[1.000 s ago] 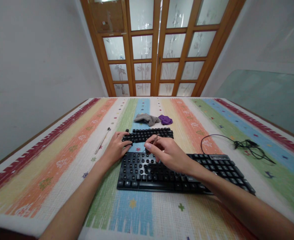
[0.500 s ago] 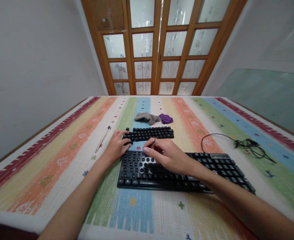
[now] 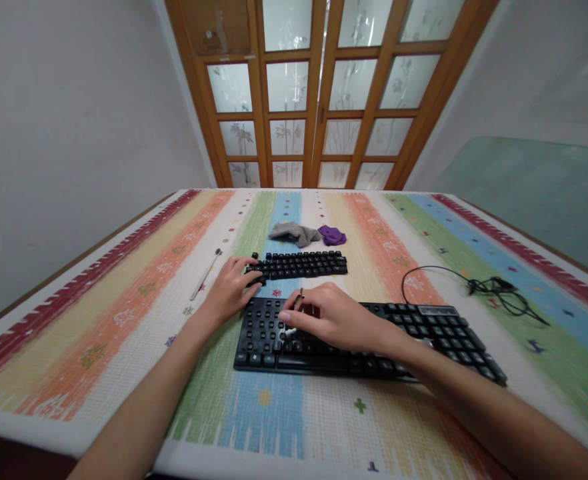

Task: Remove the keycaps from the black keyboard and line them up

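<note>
A black keyboard (image 3: pixel 314 362) lies in front of me, its left part stripped of many keycaps so that bare key posts show. Behind it, rows of loose black keycaps (image 3: pixel 304 265) stand on the cloth. My left hand (image 3: pixel 231 283) rests at the left end of these rows, fingers stretched and apart, touching keycaps. Over the stripped part, my right hand (image 3: pixel 327 317) pinches a slim small tool (image 3: pixel 290 332). Its lower end looks white, close to the key posts; a dark piece shows above the fingers. I cannot make out its exact kind.
A thin stick with a dark tip (image 3: pixel 205 275) lies left of my left hand. Beyond the keycaps are a grey cloth (image 3: pixel 294 233) and a purple cloth (image 3: pixel 332 235). The keyboard's bundled cable (image 3: pixel 499 288) lies at right, on a striped tablecloth (image 3: pixel 139 280).
My right hand has moved slightly left and down toward the bare key posts, and a white end now shows below its fingers. My left hand stays almost where it was.
</note>
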{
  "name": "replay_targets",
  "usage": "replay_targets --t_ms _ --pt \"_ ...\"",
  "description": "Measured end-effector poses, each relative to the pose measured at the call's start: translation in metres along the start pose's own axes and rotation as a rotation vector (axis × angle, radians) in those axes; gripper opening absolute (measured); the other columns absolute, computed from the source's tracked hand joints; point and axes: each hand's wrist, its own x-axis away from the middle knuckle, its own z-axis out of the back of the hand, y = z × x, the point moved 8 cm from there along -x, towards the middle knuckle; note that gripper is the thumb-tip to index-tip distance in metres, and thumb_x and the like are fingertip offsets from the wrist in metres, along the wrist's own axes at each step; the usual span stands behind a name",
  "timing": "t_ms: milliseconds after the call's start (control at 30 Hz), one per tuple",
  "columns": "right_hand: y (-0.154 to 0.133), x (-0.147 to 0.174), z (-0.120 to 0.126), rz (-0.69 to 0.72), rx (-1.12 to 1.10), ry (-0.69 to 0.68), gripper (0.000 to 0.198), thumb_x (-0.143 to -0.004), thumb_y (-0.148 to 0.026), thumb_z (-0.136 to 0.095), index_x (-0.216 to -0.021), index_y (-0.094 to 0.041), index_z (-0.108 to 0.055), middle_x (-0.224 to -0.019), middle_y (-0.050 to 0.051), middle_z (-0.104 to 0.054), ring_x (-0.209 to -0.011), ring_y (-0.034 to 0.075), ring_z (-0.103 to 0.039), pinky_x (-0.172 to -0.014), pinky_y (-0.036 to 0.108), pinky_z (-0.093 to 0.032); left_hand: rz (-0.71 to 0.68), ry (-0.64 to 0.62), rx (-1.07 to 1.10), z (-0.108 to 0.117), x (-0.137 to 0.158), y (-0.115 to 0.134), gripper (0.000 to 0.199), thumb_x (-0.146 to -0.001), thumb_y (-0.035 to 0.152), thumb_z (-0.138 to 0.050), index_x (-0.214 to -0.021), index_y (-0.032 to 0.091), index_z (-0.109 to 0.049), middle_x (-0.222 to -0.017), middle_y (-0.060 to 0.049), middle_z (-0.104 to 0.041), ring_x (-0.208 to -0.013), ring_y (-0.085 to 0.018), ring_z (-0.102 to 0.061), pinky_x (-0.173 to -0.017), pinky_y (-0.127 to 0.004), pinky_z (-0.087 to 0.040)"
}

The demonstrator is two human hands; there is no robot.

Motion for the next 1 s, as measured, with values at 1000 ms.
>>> replay_targets --t_ms 1000 --pt "-0.005 0.013 -0.039 0.016 0.113 -0.031 0.032 -0.098 -0.038 -0.052 -0.089 -0.015 -0.072 -0.080 0.006 -0.074 -0.067 0.015 -0.064 -0.067 0.027 -0.044 -0.141 -0.234 -0.028 -0.011 0.007 0.046 0.028 -0.097 0.030 -0.051 -0.075 0.016 -0.064 -0.066 -0.003 -0.066 -0.063 -0.015 -0.061 -0.066 -0.029 -0.046"
